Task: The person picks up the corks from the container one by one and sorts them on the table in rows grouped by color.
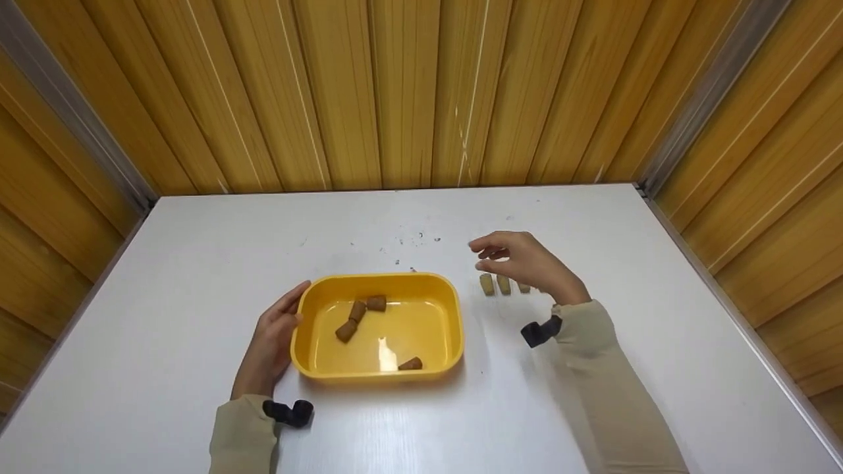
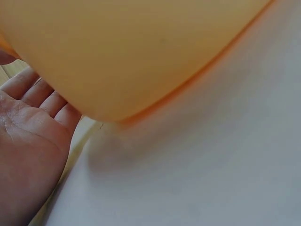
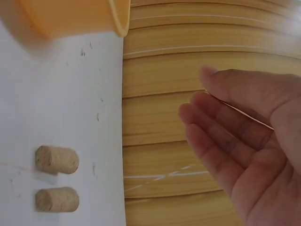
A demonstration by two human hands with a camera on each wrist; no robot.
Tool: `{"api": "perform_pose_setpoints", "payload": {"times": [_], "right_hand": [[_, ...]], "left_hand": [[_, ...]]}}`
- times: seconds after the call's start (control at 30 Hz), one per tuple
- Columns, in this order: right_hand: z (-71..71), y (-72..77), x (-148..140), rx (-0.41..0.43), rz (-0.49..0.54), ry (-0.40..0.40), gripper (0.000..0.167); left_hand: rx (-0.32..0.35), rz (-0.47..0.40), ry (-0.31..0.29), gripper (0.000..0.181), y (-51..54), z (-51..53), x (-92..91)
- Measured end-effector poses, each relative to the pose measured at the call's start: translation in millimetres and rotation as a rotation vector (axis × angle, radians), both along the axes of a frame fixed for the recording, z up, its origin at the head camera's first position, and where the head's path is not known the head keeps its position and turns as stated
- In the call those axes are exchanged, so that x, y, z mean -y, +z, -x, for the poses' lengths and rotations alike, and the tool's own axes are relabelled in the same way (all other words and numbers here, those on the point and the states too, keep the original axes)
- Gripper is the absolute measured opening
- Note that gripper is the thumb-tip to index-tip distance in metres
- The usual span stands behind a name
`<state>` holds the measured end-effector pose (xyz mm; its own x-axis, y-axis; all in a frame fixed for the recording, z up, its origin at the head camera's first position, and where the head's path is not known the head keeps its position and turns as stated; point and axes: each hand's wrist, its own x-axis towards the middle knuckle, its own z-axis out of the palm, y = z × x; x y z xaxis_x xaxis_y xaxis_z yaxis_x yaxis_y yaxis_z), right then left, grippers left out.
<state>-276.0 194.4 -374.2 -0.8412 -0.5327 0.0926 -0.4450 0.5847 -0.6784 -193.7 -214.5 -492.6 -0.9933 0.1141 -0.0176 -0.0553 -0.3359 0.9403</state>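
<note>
My left hand (image 1: 271, 336) is at the left side of a yellow plastic tub (image 1: 377, 378), fingers fairly straight and touching its outer wall. In the left wrist view the palm (image 2: 28, 136) faces the tub wall (image 2: 122, 61), and part of the fingers is hidden behind it. Several brown cork stoppers (image 1: 377, 303) lie inside the tub, one of them (image 1: 411, 363) near its front wall. Above a row of three pale cork stoppers (image 1: 504, 284) my right hand (image 1: 523, 260) hovers, thumb apart from loosely bent fingers, holding nothing. Two of those corks (image 3: 57, 159) show in the right wrist view.
The white table (image 1: 217, 263) carries small dark specks (image 1: 420, 235) behind the tub. Yellow wood-patterned panels (image 1: 408, 99) stand along the back and both sides. A black band with a small camera (image 1: 541, 331) sits on each wrist.
</note>
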Motion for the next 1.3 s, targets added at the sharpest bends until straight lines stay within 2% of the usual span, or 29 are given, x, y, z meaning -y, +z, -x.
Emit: {"api": "perform_pose_setpoints", "payload": {"times": [0.27,0.53,0.67,0.8,0.97,1.17,1.3], "right_hand": [[9.5,18.4,42.6,0.070,-0.103,0.136,0.034],[12.0,23.4,82.6,0.137,-0.179,0.236,0.032],[10.5,19.4,103.0,0.180,-0.218,0.278,0.033],[9.8,8.9,119.7,0.220,-0.266,0.323,0.035],[9.5,-2.1,135.3,0.261,-0.316,0.337,0.038],[9.7,-4.4,147.3,0.215,-0.355,0.324,0.041],[9.6,-6.3,151.5,0.215,-0.361,0.301,0.041]], "left_hand": [[0.010,-0.010,0.009,0.060,0.0,-1.5,0.6],[0.018,0.008,0.026,0.061,1.1,-2.6,2.7],[0.021,0.014,0.035,0.061,1.8,-3.8,4.3],[0.020,0.009,0.034,0.061,1.6,-4.3,4.1],[0.025,0.000,0.028,0.062,1.3,-3.8,4.1],[0.018,-0.035,0.042,0.060,2.1,-4.1,3.5],[0.016,-0.061,0.047,0.059,1.2,-4.6,4.1]]}}
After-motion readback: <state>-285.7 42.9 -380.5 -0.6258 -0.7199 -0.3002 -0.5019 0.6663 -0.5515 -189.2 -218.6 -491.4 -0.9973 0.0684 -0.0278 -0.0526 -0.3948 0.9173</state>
